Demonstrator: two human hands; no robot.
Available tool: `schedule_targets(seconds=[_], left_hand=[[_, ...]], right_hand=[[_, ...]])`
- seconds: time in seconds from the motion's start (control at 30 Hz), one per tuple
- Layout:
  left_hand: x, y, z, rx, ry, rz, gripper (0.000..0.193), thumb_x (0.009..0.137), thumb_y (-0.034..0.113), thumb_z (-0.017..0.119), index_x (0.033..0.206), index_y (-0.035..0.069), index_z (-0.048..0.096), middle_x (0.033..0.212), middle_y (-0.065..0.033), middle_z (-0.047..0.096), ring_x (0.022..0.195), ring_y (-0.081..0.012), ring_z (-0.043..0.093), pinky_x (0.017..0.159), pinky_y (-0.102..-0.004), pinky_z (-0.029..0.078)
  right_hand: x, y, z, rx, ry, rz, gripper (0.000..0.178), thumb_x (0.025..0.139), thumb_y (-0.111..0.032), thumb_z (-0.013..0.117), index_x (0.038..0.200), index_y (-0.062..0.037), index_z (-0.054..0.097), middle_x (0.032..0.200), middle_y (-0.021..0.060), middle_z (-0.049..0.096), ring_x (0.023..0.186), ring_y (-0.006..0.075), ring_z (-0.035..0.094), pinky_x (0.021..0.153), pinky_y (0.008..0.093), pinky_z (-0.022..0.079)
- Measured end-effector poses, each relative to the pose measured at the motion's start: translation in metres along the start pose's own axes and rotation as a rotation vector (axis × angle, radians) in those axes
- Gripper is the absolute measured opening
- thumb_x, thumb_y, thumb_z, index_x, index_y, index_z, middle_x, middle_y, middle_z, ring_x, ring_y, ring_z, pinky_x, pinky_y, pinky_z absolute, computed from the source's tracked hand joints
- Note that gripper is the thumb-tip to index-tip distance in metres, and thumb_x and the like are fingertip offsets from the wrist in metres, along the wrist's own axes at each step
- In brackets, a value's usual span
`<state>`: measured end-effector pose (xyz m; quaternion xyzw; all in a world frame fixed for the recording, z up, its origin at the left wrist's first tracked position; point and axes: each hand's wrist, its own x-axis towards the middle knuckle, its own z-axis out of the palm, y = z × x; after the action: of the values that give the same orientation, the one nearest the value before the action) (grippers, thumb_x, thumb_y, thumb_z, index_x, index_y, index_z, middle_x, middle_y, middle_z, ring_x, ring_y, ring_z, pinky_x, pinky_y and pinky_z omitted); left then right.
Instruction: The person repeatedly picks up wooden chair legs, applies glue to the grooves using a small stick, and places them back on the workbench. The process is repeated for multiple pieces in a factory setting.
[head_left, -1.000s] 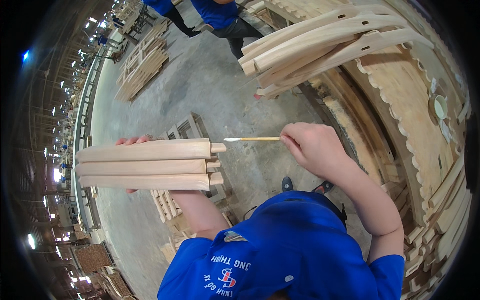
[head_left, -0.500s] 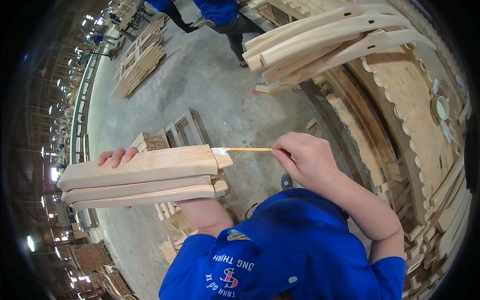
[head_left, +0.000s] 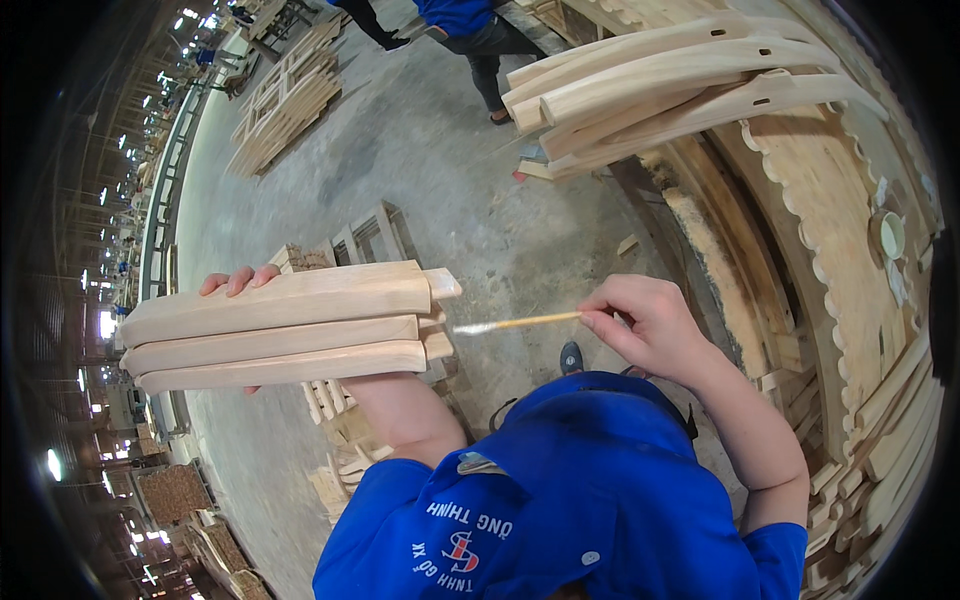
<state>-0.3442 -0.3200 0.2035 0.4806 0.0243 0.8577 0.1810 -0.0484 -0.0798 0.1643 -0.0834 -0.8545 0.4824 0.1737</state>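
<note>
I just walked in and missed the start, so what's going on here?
Someone in a blue shirt has three pale wooden pieces side by side in the left hand, their tenon ends pointing right. The right hand pinches a thin stick, its blurred white tip close to those ends, apparently not touching. Curved, slotted boards lie piled at the upper right of the view.

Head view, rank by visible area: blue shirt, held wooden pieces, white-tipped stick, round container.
1. Blue shirt
2. Held wooden pieces
3. White-tipped stick and round container: too close to rank; stick longer, container broader.
</note>
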Motion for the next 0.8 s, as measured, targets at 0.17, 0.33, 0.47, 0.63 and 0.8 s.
schedule_targets(seconds=[0.17, 0.33, 0.47, 0.63, 0.8], left_hand=[[-0.003, -0.009, 0.001, -0.068, 0.034, -0.092, 0.111, 0.036, 0.023, 0.095, 0.129, 0.012, 0.036, 0.117, -0.0114, 0.045, 0.111, -0.0305, 0.042, 0.102, -0.0436, 0.033], [-0.005, -0.014, 0.001, -0.075, 0.063, -0.067, 0.111, 0.036, 0.024, 0.095, 0.129, 0.011, 0.036, 0.117, -0.0113, 0.046, 0.110, -0.0311, 0.043, 0.103, -0.0437, 0.033], [-0.008, -0.007, -0.003, -0.048, 0.049, -0.076, 0.107, 0.042, 0.023, 0.093, 0.131, 0.013, 0.035, 0.118, -0.0130, 0.045, 0.113, -0.0343, 0.041, 0.104, -0.0451, 0.033], [-0.011, -0.003, -0.007, -0.049, 0.080, -0.035, 0.108, 0.041, 0.024, 0.094, 0.131, 0.012, 0.035, 0.116, -0.0141, 0.047, 0.113, -0.0325, 0.043, 0.104, -0.0450, 0.032], [-0.010, -0.005, -0.004, 0.011, 0.114, 0.060, 0.107, 0.040, 0.024, 0.094, 0.129, 0.010, 0.036, 0.112, -0.0131, 0.049, 0.111, -0.0283, 0.045, 0.103, -0.0438, 0.032]], right_hand=[[0.012, 0.009, 0.020, 0.019, 0.064, 0.057, 0.012, 0.084, -0.015, 0.063, 0.086, -0.0043, 0.065, 0.071, 0.0091, 0.059, 0.061, 0.0225, 0.057, 0.056, 0.0318, 0.044], [0.020, 0.005, 0.046, -0.049, 0.065, 0.038, 0.012, 0.084, -0.017, 0.061, 0.083, -0.0052, 0.063, 0.074, 0.0089, 0.062, 0.065, 0.0256, 0.060, 0.058, 0.0348, 0.047], [0.015, 0.007, 0.047, -0.025, 0.054, 0.022, 0.011, 0.084, -0.017, 0.061, 0.083, -0.0058, 0.064, 0.074, 0.0084, 0.062, 0.065, 0.0250, 0.060, 0.058, 0.0339, 0.047], [0.008, 0.004, 0.034, 0.073, -0.033, 0.065, 0.012, 0.084, -0.016, 0.061, 0.085, -0.0051, 0.065, 0.072, 0.0086, 0.062, 0.063, 0.0214, 0.060, 0.057, 0.0307, 0.046], [-0.003, -0.003, 0.018, 0.112, -0.189, 0.211, 0.015, 0.087, -0.017, 0.058, 0.090, -0.0039, 0.066, 0.071, 0.0104, 0.061, 0.063, 0.0211, 0.059, 0.058, 0.0311, 0.046]])
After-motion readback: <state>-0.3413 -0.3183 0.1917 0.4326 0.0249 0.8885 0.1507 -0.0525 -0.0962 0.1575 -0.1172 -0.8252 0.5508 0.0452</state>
